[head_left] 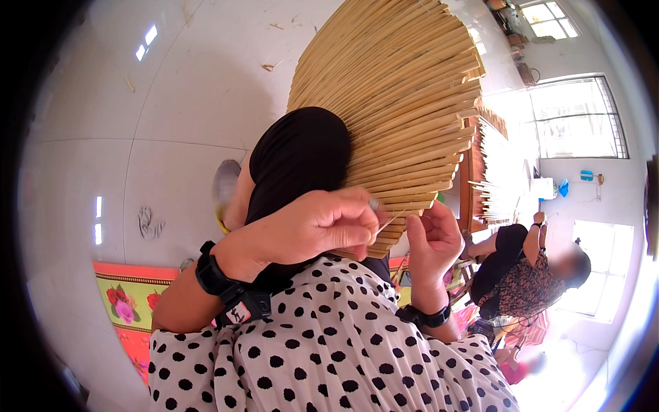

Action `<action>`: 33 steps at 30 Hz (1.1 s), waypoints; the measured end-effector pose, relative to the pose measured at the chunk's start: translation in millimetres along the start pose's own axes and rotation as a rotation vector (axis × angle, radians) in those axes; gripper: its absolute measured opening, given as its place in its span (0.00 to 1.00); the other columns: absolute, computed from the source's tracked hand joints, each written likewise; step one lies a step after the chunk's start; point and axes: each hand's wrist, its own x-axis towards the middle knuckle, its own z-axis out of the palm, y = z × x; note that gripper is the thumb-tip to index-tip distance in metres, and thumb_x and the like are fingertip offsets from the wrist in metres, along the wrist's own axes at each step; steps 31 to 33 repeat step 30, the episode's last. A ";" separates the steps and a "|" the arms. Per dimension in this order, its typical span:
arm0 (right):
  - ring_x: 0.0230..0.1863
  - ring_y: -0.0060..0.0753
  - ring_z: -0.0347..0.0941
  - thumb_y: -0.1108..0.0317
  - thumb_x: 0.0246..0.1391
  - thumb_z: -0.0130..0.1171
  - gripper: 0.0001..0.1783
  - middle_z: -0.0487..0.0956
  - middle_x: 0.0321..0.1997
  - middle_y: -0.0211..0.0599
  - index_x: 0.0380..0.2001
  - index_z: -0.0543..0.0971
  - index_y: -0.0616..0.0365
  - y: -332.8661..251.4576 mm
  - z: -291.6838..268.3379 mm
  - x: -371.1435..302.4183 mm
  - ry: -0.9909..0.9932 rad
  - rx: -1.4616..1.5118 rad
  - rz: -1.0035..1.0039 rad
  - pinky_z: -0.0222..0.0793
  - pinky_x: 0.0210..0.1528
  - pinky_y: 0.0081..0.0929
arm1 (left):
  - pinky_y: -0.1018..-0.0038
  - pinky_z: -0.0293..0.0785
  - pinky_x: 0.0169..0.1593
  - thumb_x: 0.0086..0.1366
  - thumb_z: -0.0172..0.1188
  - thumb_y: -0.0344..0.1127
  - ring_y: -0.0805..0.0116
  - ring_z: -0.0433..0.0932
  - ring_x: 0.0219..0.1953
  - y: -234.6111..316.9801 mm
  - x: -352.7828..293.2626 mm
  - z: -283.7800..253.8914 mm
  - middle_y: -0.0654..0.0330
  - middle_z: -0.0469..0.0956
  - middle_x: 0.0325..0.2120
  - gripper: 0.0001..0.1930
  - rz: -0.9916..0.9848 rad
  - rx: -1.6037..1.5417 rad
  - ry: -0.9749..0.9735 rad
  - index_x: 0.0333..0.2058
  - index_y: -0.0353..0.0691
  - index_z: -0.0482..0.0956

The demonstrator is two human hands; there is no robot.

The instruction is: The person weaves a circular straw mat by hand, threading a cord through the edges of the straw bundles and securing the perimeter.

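A mat of thin, pale yellow reed-like sticks (391, 89) rests against my black-covered knee, its stick ends fanned along the right side. My left hand (336, 223) is closed in a pinch on a thin pale thread (391, 220), which runs toward the mat's near corner. A grey band circles one of its fingers. Right beside that corner is my right hand (437, 237), palm partly facing up, fingers curled and thumb raised. What lies between its fingertips is too small to make out. Both wrists wear black straps.
At the right, another person (525, 275) sits bent forward near a brown table (469, 192) bearing more pale sticks (498, 168). Floral cloth (130, 302) lies to the left. Small stick scraps (271, 67) and a pale, glove-like item (148, 223) are on the tiled floor.
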 end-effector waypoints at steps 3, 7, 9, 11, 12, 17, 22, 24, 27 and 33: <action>0.33 0.16 0.75 0.82 0.45 0.65 0.18 0.79 0.31 0.31 0.42 0.75 0.69 -3.5 5.5 -1.1 0.038 0.001 0.008 0.74 0.35 0.16 | 0.75 0.70 0.45 0.69 0.49 0.32 0.72 0.76 0.37 3.2 10.8 2.1 0.52 0.66 0.53 0.09 0.110 -0.075 0.054 0.32 0.34 0.74; 0.32 0.14 0.74 0.80 0.45 0.66 0.15 0.78 0.28 0.29 0.38 0.75 0.68 -8.8 9.4 -1.2 0.040 -0.048 0.004 0.74 0.35 0.16 | 0.77 0.68 0.46 0.70 0.48 0.31 0.73 0.73 0.38 8.0 28.8 16.9 0.57 0.74 0.40 0.09 0.103 -0.409 0.108 0.30 0.34 0.71; 0.31 0.14 0.73 0.79 0.45 0.67 0.14 0.78 0.28 0.28 0.36 0.75 0.68 -14.1 9.3 -0.6 0.019 -0.068 0.011 0.74 0.36 0.16 | 0.78 0.68 0.45 0.69 0.49 0.30 0.73 0.72 0.36 14.9 32.9 17.5 0.59 0.74 0.35 0.08 0.125 -0.182 0.106 0.30 0.34 0.70; 0.31 0.13 0.73 0.78 0.45 0.67 0.14 0.78 0.28 0.27 0.35 0.75 0.67 -17.5 9.2 0.1 0.010 -0.052 0.033 0.73 0.36 0.16 | 0.79 0.68 0.43 0.68 0.50 0.29 0.73 0.71 0.35 21.7 34.6 19.0 0.60 0.74 0.32 0.07 0.147 0.017 0.103 0.30 0.33 0.69; 0.31 0.13 0.73 0.78 0.45 0.67 0.14 0.78 0.28 0.27 0.35 0.75 0.67 -17.6 8.4 -0.2 0.003 -0.061 0.033 0.73 0.36 0.16 | 0.79 0.68 0.42 0.68 0.51 0.28 0.73 0.70 0.34 24.8 35.0 20.2 0.60 0.73 0.31 0.07 0.158 0.102 0.101 0.30 0.33 0.69; 0.31 0.12 0.72 0.77 0.45 0.68 0.14 0.79 0.28 0.27 0.35 0.76 0.67 -24.5 6.1 2.7 -0.037 -0.132 -0.012 0.73 0.35 0.15 | 0.75 0.70 0.36 0.65 0.55 0.28 0.72 0.70 0.28 34.6 44.5 29.0 0.59 0.72 0.27 0.06 0.314 0.472 0.108 0.30 0.32 0.70; 0.31 0.11 0.71 0.80 0.46 0.65 0.13 0.78 0.28 0.27 0.37 0.76 0.68 -6.9 11.1 -2.5 0.050 -0.024 0.031 0.69 0.32 0.12 | 0.78 0.73 0.42 0.68 0.52 0.28 0.76 0.75 0.36 35.9 41.1 11.1 0.59 0.76 0.32 0.07 0.092 0.162 0.112 0.31 0.31 0.71; 0.31 0.12 0.72 0.81 0.46 0.64 0.14 0.78 0.28 0.27 0.38 0.76 0.68 -6.3 9.5 -2.3 0.034 0.012 0.041 0.69 0.33 0.12 | 0.78 0.73 0.45 0.68 0.51 0.28 0.74 0.77 0.37 34.2 35.9 5.4 0.58 0.76 0.35 0.06 0.084 0.066 0.119 0.32 0.31 0.71; 0.31 0.13 0.72 0.81 0.46 0.63 0.15 0.78 0.28 0.27 0.40 0.76 0.68 -4.3 4.3 -3.2 -0.005 0.000 0.029 0.70 0.33 0.12 | 0.76 0.74 0.46 0.68 0.51 0.28 0.72 0.78 0.39 36.2 31.6 0.6 0.57 0.76 0.38 0.06 0.076 0.200 0.142 0.32 0.32 0.71; 0.32 0.14 0.73 0.81 0.47 0.62 0.19 0.78 0.31 0.30 0.45 0.76 0.67 -0.5 0.7 -5.4 -0.040 0.063 0.005 0.70 0.34 0.12 | 0.75 0.74 0.47 0.68 0.51 0.28 0.70 0.78 0.40 32.3 27.3 -1.4 0.55 0.77 0.39 0.05 0.074 0.320 0.216 0.33 0.33 0.72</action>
